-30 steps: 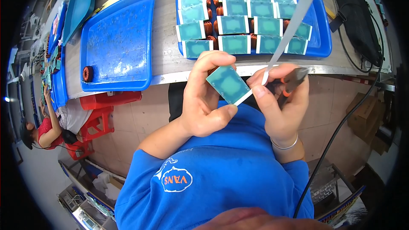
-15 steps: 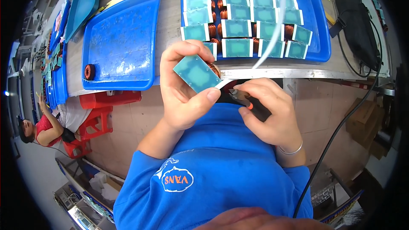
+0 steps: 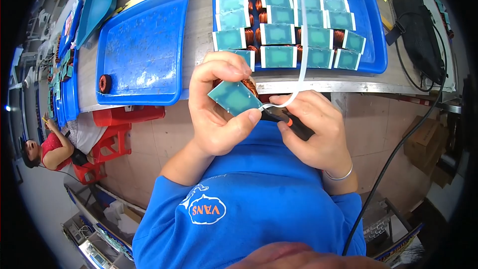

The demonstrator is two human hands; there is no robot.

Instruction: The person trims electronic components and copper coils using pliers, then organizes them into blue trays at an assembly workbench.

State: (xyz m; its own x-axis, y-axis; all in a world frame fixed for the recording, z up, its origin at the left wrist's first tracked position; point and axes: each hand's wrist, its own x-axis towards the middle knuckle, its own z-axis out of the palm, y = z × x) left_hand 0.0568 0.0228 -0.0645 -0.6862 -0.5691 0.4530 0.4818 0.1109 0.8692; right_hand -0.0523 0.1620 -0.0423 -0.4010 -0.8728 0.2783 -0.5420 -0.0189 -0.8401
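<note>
My left hand [image 3: 211, 124] is closed around a copper-wound coil with a green plate [image 3: 235, 97], its thumb at the plate's lower right corner. A long white cable tie [image 3: 302, 75] runs from that corner, bends past my right fingertips and rises in a curve over the parts behind. In my right hand [image 3: 321, 127] is a pair of cutting pliers [image 3: 299, 127] with black and orange handles. Their jaws are at the cable tie, right by the plate's corner and my left thumb. Whether the blades touch the tie is too small to tell.
Several like coils with green plates fill a blue tray [image 3: 374, 45] behind my hands. Another blue tray [image 3: 144, 45] at left holds one dark ring coil [image 3: 104, 84]. A black bag [image 3: 416, 30] and cable lie at right. Red stools [image 3: 112, 142] and a seated person [image 3: 52, 144] are at left.
The pliers have moved left, their jaws now at the plate's corner. The cable tie has swung left and now bends near its base. The plate in my left hand has shifted slightly down and right.
</note>
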